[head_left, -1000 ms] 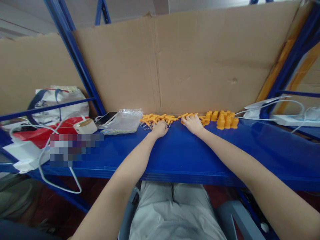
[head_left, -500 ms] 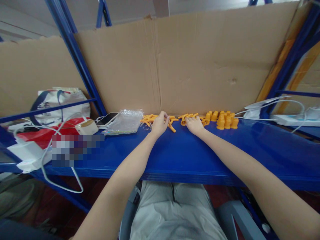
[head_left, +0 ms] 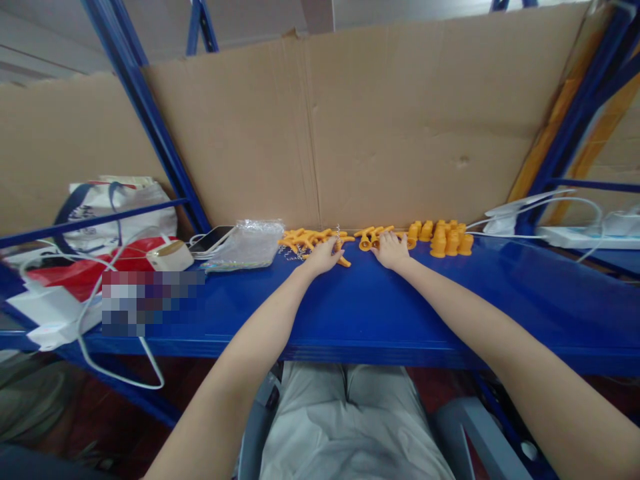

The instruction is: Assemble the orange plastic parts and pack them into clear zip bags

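Observation:
My left hand (head_left: 325, 257) is closed in a pinch, and a short silver chain (head_left: 338, 231) rises from its fingertips. Around it lie several orange branched plastic pieces (head_left: 303, 237), with more small metal chains (head_left: 290, 252) in front of them. To the right, my right hand (head_left: 393, 251) rests with fingers spread over a row of orange flared, hollow pieces (head_left: 365, 241). Its fingertips partly cover them. Beyond that hand, several orange bell-shaped pieces (head_left: 451, 241) stand upright in a cluster.
A clear plastic bag (head_left: 250, 243) and a phone (head_left: 215, 239) lie left of the orange pieces. Farther left are a red pouch (head_left: 107, 260), a white charger (head_left: 170, 256) and tangled cables. Cardboard (head_left: 425, 120) walls off the back of the blue shelf (head_left: 360, 320). A power strip (head_left: 590, 238) sits far right.
My left hand has come slightly lower and nearer, and a silver chain now shows upright at its fingertips. My right hand's fingers have spread, still over the orange pieces.

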Motion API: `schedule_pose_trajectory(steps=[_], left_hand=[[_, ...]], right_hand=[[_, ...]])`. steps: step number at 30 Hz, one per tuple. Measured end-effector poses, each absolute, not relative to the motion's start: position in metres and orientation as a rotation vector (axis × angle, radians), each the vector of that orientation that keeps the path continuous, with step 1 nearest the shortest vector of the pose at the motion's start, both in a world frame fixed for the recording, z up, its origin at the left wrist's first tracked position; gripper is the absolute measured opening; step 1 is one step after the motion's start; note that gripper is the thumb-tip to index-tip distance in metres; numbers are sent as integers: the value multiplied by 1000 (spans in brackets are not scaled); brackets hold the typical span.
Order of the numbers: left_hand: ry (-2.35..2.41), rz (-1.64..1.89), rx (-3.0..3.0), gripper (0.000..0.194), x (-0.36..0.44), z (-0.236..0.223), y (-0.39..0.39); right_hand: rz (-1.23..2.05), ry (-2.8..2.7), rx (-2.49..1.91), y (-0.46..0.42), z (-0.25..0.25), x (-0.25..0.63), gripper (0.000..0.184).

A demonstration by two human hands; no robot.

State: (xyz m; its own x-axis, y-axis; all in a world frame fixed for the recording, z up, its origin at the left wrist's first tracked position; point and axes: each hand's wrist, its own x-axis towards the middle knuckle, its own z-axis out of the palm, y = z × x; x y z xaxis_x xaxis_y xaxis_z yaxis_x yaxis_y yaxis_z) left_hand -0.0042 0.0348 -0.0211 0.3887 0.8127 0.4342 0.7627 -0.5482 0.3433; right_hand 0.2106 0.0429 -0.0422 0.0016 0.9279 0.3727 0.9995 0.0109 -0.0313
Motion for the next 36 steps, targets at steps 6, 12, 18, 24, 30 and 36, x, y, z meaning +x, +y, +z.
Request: schedule_pose_trajectory(steps=[6,12,18,24,30,36], left_hand=[[1519,851,2461,20,-5,-21,35],[1521,817,2475,33,-8,-23,38],[1518,786,2479,41,-6,-21,36],[1558,679,2497,21,-4,-17,33],[1471,585,2547,22,-2,-15,30],[1429,536,2583,29,-4,-16,31]], right_hand=[[-454,-2007,-1980,37,-40,206,60],[-529,-2063,-1950,27,-43,209,58],[-552,-2111,-1947,1,-38,224,60],[-579,-1946,-2100,-6,-6,261,65],[-478,-1743,-2345,-4,5,297,55],[-316,-1733,-2520,-1,5,303,49]])
